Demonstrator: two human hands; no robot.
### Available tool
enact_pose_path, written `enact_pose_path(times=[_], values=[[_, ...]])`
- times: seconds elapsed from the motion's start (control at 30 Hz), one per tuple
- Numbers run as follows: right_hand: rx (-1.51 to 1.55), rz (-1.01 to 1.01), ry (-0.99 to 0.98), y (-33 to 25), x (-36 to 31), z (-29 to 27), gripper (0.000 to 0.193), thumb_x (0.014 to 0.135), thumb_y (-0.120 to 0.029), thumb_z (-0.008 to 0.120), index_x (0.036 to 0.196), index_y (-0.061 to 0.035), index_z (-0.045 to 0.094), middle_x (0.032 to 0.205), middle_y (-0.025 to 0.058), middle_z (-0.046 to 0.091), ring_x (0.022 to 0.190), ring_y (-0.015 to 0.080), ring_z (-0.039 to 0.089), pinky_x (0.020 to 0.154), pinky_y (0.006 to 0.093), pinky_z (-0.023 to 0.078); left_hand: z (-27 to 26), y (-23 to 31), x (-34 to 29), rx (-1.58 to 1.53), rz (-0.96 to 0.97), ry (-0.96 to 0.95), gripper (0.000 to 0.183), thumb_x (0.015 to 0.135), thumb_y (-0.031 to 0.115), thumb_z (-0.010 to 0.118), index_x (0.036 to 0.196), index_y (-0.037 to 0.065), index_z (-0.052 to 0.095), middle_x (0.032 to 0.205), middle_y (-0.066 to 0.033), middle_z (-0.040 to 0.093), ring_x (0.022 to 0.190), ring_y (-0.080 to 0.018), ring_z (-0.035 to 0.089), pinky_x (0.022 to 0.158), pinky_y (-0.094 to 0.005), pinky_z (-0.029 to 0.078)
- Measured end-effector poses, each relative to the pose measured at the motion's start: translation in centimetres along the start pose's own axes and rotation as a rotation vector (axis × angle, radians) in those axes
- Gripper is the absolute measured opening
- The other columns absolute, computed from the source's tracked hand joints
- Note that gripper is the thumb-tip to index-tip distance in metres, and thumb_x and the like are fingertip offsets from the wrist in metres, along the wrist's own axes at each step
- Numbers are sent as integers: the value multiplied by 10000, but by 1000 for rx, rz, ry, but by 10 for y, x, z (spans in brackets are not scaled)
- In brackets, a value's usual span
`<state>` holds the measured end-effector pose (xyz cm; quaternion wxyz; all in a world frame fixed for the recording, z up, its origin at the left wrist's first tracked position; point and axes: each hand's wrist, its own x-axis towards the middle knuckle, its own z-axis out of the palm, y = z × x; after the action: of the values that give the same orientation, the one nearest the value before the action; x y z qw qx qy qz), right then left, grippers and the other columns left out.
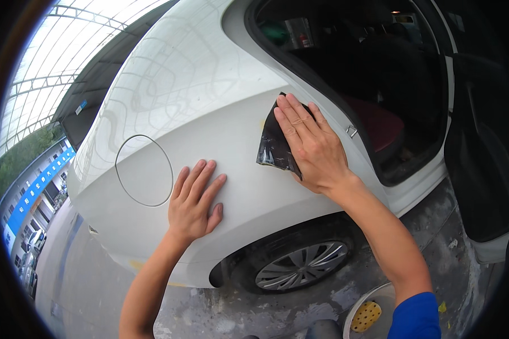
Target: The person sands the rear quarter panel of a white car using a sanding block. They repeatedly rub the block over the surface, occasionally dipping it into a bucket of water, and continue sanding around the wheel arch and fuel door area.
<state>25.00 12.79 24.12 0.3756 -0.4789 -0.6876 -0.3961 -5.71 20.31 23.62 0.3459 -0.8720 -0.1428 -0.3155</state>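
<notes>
A white car's rear side panel (232,130) fills the middle of the view. My right hand (314,144) holds a dark, wet-looking sheet of sandpaper (275,148) against it, between the rear door opening and the wheel arch. The fingers lie straight along the sheet, and its left part sticks out past them with a curled lower edge. The thumb is hidden. Lower on the panel, my left hand (195,206) rests flat with its fingers stretched out and nothing in it. Just left of those fingertips is the round fuel flap (144,170), closed.
The rear wheel (302,265) sits below my hands. At the right, the rear door (483,152) stands wide, showing a dark cabin with a dark red seat (373,127). A pale bucket (350,313) with a yellow holed sponge (366,316) stands on the wet floor near my right elbow.
</notes>
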Motion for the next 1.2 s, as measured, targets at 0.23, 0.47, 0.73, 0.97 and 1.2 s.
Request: enact_pose_path(times=[0.23, 0.47, 0.73, 0.97, 1.2], values=[[-28, 178, 113, -33, 13, 21, 974, 711, -13, 800, 1574, 101, 364, 1680, 242, 340, 1591, 368, 283, 1303, 486, 241, 3, 3, 6, -21, 4, 23, 580, 849, 247, 603, 1405, 90, 651, 1562, -184, 536, 1472, -373, 483, 1247, -535, 306], [-43, 248, 129, -28, 5, 10, 927, 735, -25, 784, 1561, 117, 387, 1649, 281, 375, 1575, 398, 310, 1292, 521, 240, 0, 2, 2, -23, -10, 53, 568, 835, 229, 622, 1386, 105, 677, 1541, -177, 562, 1458, -357, 505, 1245, -515, 321], [83, -173, 36, -76, 43, 39, 586, 929, -112, 542, 1478, 92, 529, 1612, 209, 475, 1552, 312, 381, 1283, 453, 288, 17, 5, -20, -16, -106, 138, 487, 808, 146, 663, 1282, 35, 683, 1509, -141, 597, 1441, -307, 531, 1233, -485, 358], [-49, -59, -26, -41, 18, 9, 657, 884, -73, 587, 1514, 86, 490, 1641, 221, 428, 1576, 339, 336, 1282, 475, 289, 4, 15, -31, -56, -45, 117, 579, 828, 214, 626, 1379, 44, 677, 1502, -151, 610, 1432, -310, 550, 1223, -458, 384], [143, -337, -26, -115, 73, 60, 587, 952, -133, 478, 1502, 67, 511, 1646, 205, 427, 1568, 309, 353, 1290, 427, 293, 26, 13, -52, -85, 139, 93, 523, 789, 191, 648, 1292, 90, 751, 1299, -72, 719, 1247, -233, 667, 1132, -395, 491]])
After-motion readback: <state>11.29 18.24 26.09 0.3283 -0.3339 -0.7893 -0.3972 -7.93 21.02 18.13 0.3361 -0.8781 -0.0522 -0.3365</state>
